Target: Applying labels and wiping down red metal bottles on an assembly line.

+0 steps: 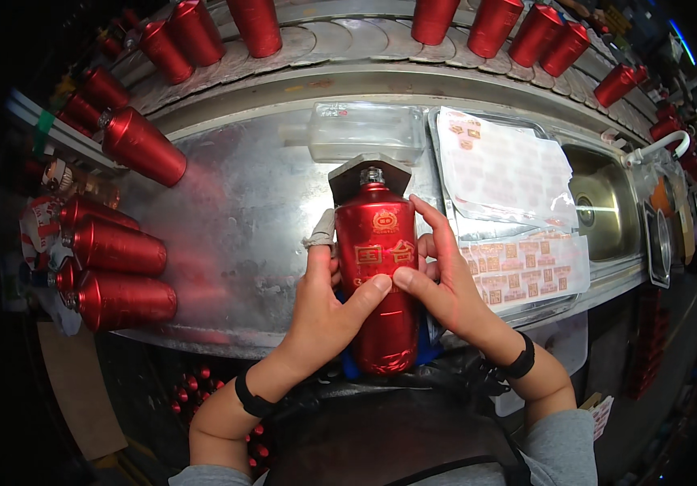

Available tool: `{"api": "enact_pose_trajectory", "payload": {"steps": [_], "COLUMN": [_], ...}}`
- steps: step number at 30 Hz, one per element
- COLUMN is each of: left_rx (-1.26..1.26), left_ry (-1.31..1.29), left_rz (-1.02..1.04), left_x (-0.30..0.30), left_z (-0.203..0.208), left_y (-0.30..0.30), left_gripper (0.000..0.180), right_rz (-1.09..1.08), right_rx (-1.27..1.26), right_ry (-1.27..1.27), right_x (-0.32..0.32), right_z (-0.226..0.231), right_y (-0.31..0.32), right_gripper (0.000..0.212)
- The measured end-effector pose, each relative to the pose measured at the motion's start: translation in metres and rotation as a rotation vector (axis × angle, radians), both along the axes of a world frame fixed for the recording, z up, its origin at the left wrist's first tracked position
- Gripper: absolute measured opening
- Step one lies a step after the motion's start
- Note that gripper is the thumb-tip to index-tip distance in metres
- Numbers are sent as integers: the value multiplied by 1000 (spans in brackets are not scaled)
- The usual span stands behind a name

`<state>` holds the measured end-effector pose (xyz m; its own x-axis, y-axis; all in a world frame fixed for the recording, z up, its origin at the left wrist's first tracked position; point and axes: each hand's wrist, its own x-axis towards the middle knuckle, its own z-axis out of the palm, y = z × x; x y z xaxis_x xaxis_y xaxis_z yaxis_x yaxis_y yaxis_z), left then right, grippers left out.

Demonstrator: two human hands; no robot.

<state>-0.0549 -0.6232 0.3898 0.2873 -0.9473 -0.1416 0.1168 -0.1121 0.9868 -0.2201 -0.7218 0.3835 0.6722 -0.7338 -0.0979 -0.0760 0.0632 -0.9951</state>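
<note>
A glossy red bottle (377, 324) with gold markings lies face up before me, its bare threaded neck pointing away. Under the neck sits a dark angular rest (397, 177); blue material shows at the lower sides. My left hand (323, 296) wraps the bottle's left side, a pale covering on its index finger. From the right, my right hand (446, 283) grips the other side, index finger stretched along the shoulder. Both thumbs press on the front, nearly meeting below the large gold characters. The fingers beneath are partly hidden.
Decal sheets (518, 271) and a whitish backing sheet (502, 174) lie on a tray to the right, beside a sink (599, 198). A clear plastic box (365, 134) stands behind the bottle. More red bottles (126, 300) lie at left; several stand on the far conveyor (348, 40).
</note>
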Motion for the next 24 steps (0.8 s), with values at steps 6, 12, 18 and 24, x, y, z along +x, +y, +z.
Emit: {"api": "enact_pose_trajectory", "payload": {"steps": [6,12,18,24], "left_rx": [1,58,70,61], "left_ry": [160,104,123,342], "left_rz": [65,67,87,22], "left_x": [5,0,1,18], "left_z": [8,12,10,8], "left_y": [-14,-18,-19,-10], "left_gripper": [84,78,73,66], "right_rz": [-44,-47,-54,-52], "right_rx": [56,8,49,-20], "right_ry": [50,9,14,62], "right_x": [6,8,8,10], "right_z": [0,-5,-3,5], "right_y": [-5,-6,-9,-13], "right_gripper": [70,64,59,67]}}
